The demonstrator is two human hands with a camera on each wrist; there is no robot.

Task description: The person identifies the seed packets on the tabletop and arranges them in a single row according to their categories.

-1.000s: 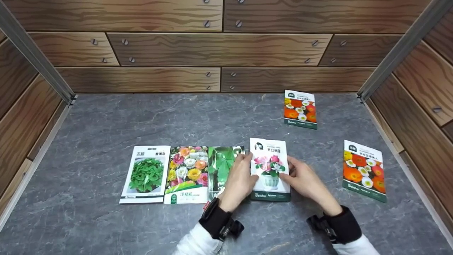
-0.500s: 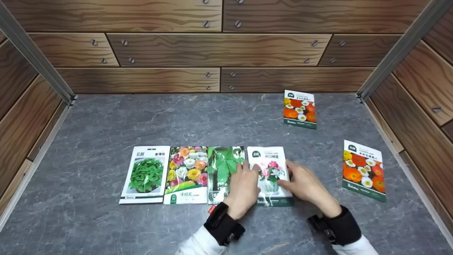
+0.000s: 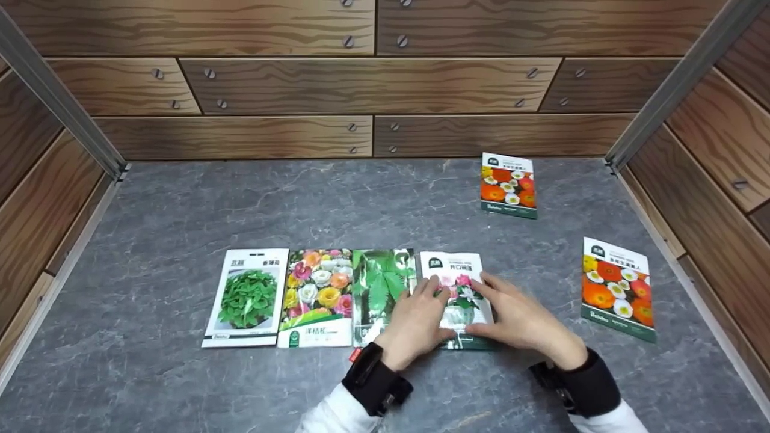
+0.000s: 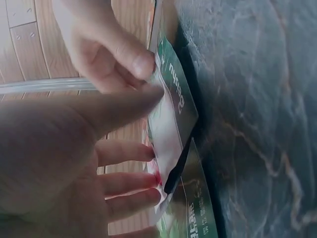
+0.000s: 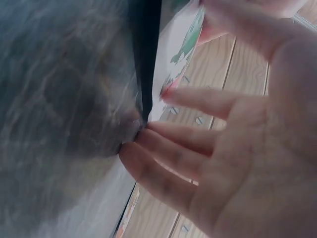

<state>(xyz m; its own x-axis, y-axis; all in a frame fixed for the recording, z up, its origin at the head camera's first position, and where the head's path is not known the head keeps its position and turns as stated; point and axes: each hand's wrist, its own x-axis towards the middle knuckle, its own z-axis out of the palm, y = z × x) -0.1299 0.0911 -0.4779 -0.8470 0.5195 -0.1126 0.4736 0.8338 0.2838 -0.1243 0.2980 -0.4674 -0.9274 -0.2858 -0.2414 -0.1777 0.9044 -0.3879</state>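
A white seed packet (image 3: 448, 263) picturing pink flowers in a pot lies at the right end of a row. My left hand (image 3: 415, 325) rests on its left part, fingers extended over its face and thumb low down. From the right, my right hand (image 3: 520, 319) touches its face and edge with straight, spread fingers. In the left wrist view both thumbs meet the packet (image 4: 166, 124) near its green bottom band. Under my left hand's outer side, a green-leaf seed packet (image 3: 383, 270) is partly hidden. The right wrist view shows fingertips (image 5: 130, 151) down at the tabletop.
Left in the row lie a mixed-flower seed packet (image 3: 322, 294) and a green-herb seed packet (image 3: 248, 300), side by side. Two orange-poppy packets lie apart: one packet (image 3: 509, 186) at the back, another packet (image 3: 616, 288) at right. Wood-patterned walls (image 3: 373, 84) enclose the grey tabletop (image 3: 289, 204).
The pink-flower packet has come down toward me, level with the row. My left hand has shifted onto its face, and my right fingers have spread from its edge onto it.
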